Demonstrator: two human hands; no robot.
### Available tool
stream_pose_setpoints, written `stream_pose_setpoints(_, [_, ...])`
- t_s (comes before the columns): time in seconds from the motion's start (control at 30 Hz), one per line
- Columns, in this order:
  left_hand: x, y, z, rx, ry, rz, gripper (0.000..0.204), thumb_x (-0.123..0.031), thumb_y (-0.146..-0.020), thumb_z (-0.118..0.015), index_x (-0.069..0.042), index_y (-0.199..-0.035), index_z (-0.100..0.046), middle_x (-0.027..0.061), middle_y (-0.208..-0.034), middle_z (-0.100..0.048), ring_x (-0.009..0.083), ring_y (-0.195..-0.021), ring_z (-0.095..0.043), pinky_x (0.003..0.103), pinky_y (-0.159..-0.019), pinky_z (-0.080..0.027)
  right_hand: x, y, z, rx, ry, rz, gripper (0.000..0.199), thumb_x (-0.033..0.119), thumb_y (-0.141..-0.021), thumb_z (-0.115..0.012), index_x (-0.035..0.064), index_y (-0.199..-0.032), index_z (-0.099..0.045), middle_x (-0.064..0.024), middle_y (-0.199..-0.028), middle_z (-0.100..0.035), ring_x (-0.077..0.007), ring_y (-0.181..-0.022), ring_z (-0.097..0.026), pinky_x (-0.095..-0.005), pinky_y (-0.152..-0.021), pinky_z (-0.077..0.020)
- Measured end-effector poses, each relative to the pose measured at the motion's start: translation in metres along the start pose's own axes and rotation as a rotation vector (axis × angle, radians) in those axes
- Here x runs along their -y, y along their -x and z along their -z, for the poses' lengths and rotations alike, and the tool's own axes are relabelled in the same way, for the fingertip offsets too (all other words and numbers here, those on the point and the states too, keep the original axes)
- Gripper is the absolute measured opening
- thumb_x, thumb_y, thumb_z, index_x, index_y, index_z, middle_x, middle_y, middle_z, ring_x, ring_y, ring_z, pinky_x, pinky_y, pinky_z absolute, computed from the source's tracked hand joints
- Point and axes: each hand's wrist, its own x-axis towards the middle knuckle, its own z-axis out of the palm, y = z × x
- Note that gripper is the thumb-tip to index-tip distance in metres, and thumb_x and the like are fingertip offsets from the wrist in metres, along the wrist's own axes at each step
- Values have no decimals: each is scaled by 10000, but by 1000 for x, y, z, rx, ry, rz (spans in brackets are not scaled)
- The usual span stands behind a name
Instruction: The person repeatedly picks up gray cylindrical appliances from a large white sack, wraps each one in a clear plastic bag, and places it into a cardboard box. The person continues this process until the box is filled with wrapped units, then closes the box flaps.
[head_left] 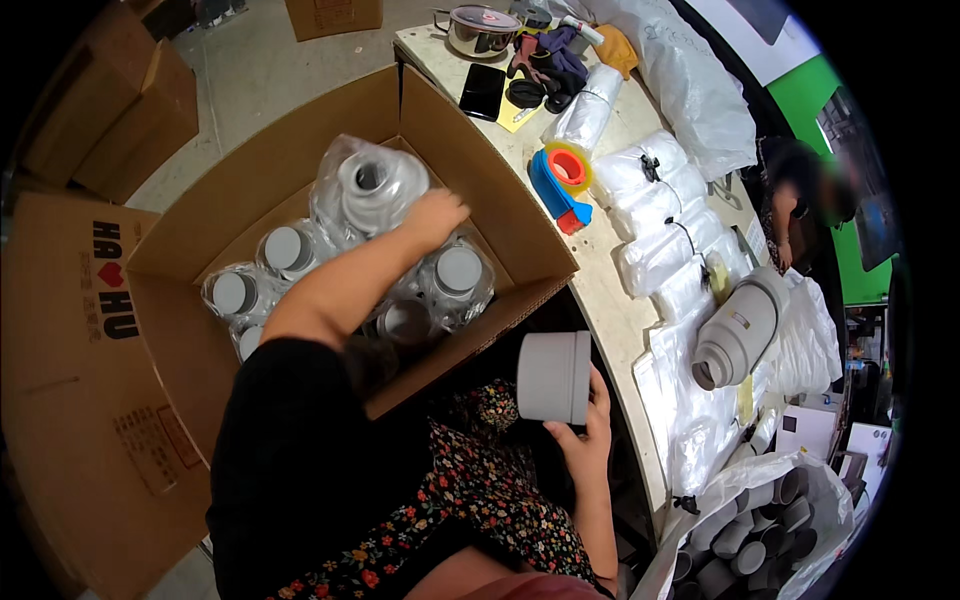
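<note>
Inside the cardboard box [290, 140], my left hand [432, 220] grips the side of a plastic-wrapped grey flask [372, 185] with an open round mouth; its fingertips are partly hidden. That flask sits higher than the wrapped flasks around it, such as one with a round grey lid [459, 269] just below the hand. In front of my body, my right hand [588, 430] holds a wide grey cup [553, 376] on its side, thumb and fingers round its rim end. An unwrapped grey flask [735, 335] lies tilted on the table to the right.
Along the white table [615, 290] lie bundles of clear plastic bags [660, 185], a blue tape dispenser [556, 190], a black phone [482, 92] and a steel pot [480, 32]. A bag of grey cups [750, 535] stands lower right. Another person [790, 190] is beyond the table.
</note>
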Motion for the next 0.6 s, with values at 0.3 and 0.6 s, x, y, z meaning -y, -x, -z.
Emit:
stream_pose_setpoints(0.3, [62, 37, -31, 99, 77, 104, 119, -149, -742, -568, -58, -804, -614, 131, -845, -612, 323, -862, -571, 409, -772, -463, -16, -13, -7, 91, 44, -31, 271, 94, -631, -756, 18, -861, -635, -170, -1358, -378, -327, -1223, -412, -410, -973, -358])
stream_pose_setpoints(0.6, [-63, 1, -71, 282, 466, 137, 244, -144, -814, -543, -40, -1025, -607, 164, -1096, -571, 316, -1032, -539, 388, -893, -435, -5, -38, -9, 67, 177, 60, 270, 50, -619, -765, 37, -830, -595, -208, -1367, -340, -372, -1201, -419, -426, -979, -362])
